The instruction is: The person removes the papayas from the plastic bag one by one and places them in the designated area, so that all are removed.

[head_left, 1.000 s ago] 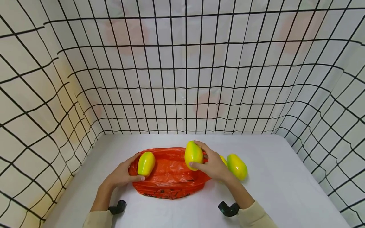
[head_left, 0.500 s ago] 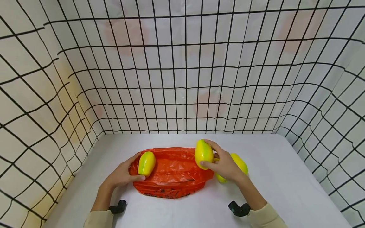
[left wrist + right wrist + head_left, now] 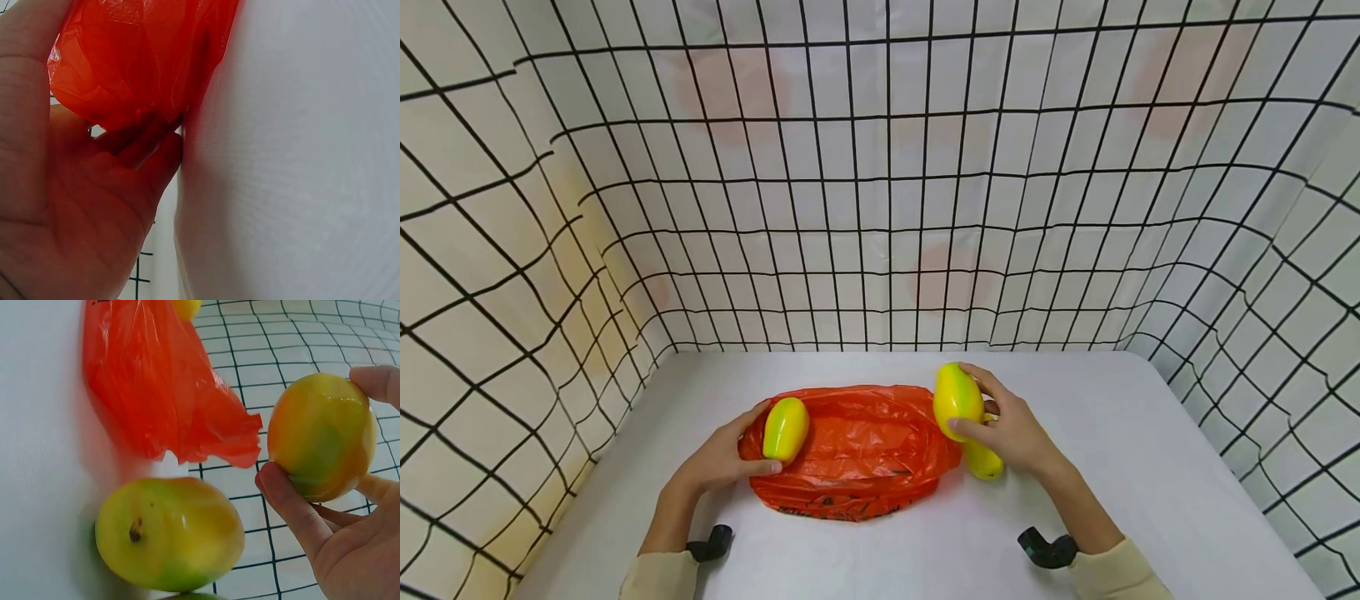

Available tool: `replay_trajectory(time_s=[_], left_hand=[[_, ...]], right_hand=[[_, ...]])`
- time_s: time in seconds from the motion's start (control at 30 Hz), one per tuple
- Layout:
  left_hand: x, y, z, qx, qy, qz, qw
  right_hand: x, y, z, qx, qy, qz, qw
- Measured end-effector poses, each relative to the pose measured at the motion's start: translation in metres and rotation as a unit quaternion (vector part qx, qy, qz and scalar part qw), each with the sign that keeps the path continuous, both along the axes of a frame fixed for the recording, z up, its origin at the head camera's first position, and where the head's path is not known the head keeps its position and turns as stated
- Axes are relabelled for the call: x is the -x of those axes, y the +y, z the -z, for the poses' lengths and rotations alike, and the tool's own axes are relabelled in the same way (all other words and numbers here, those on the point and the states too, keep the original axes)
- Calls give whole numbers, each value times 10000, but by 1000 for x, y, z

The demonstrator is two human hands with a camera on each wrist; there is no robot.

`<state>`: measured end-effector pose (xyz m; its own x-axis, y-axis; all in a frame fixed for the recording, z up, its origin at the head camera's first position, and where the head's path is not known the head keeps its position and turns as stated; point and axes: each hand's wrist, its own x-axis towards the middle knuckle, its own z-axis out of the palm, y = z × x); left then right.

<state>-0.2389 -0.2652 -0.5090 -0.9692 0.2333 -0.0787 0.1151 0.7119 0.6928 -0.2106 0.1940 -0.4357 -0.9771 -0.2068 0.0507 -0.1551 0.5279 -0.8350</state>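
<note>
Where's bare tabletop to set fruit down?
White tabletop is bare right of the right hand and along the near side of the crinkled red plastic bag. Crowded: the bag's right end, beside yellow-green oval fruits, and its left end, by the left hand.

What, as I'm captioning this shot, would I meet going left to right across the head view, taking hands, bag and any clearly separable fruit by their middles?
Left hand, fruit nearest it, red plastic bag, held fruit, right hand.
</note>
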Motion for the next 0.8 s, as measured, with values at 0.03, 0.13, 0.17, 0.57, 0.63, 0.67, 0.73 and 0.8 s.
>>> replay_trajectory(time_s=[0.03, 0.13, 0.17, 0.57, 0.63, 0.67, 0.73, 0.8], left_hand=[[0, 0, 0, 8, 1, -7, 10000], [0, 0, 0, 37, -2, -20, 10000], [0, -1, 0, 50, -6, -28, 10000], [1, 1, 0, 19, -53, -42, 10000], [2, 0, 0, 8, -59, -36, 10000], [2, 0, 0, 8, -65, -36, 10000], [1, 0, -1, 1, -76, -30, 10000], [1, 0, -1, -1, -90, -13, 10000]], right_hand=[[0, 2, 0, 17, -3, 5, 10000], [0, 7, 1, 47, -25, 29, 10000], [0, 10, 1, 61, -31, 33, 10000], [-1, 38, 1, -6, 126, 125, 9998], [-2, 43, 1, -56, 131, 169, 9998], [-3, 45, 1, -80, 130, 189, 9997], [-4, 49, 1, -129, 138, 214, 9996], [-5, 52, 1, -168, 148, 236, 9995]])
